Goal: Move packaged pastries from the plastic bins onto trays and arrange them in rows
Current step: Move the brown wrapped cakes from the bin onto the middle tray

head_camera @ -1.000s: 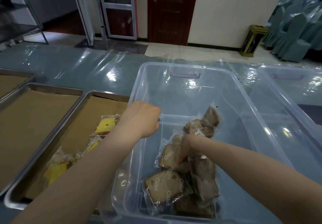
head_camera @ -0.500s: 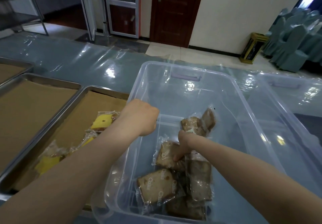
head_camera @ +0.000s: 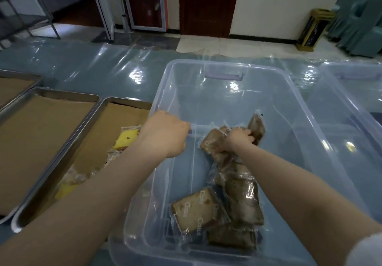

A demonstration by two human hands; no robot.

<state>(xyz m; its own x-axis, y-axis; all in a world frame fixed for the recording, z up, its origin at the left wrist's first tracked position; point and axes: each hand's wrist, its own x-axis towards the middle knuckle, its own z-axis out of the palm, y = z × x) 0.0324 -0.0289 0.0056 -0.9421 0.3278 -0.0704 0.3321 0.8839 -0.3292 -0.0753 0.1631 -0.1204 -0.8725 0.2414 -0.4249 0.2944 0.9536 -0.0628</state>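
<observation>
pastries (head_camera: 198,207): brown packs piled from mid-bin to the near edge of the bin (head_camera: 225,64)
feel: likely light, soft, slippery film
hold: across the flat sides, gently
right hand (head_camera: 237,139): clutching packs mid-bin
left hand (head_camera: 165,133): curled over the bin's left rim
tray (head_camera: 128,100): just left, holds yellow packs (head_camera: 126,140)

The table (head_camera: 82,65) carries a blue-grey covering under a glossy clear plastic sheet (head_camera: 132,75). Three metal trays lined with brown paper lie side by side at the left: first tray (head_camera: 124,99), second tray (head_camera: 62,92) and third tray (head_camera: 20,75), which is partly out of frame. A clear plastic bin (head_camera: 206,62) stands at centre. Just beside it on the right is what appears to be a second bin (head_camera: 351,92).
</observation>
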